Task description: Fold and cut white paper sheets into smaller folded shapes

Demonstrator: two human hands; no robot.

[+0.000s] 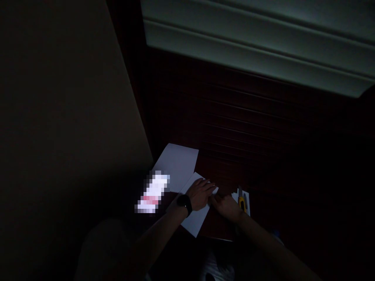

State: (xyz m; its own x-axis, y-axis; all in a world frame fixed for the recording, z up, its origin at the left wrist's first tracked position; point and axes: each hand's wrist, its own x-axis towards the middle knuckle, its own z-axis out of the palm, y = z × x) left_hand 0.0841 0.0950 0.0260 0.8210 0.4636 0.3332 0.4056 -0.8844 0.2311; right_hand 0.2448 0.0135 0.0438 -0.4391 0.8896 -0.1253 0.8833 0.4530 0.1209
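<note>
The scene is very dark. My left hand (pixel 201 193), with a black watch (pixel 184 203) on its wrist, lies flat on a white sheet of paper (pixel 195 219) on a dark wooden desk (pixel 222 168), fingers stretched toward the sheet's right edge. My right hand (pixel 225 205) meets it there, fingers curled in a pinch at the paper's edge. What it pinches is hard to make out in the gloom.
A second white sheet (pixel 179 164) lies behind the first, near the wall. A yellow utility knife (pixel 241 202) rests on a small paper piece just right of my right hand. A bright blurred patch (pixel 152 193) lies to the left. A pale window blind (pixel 258 43) hangs above.
</note>
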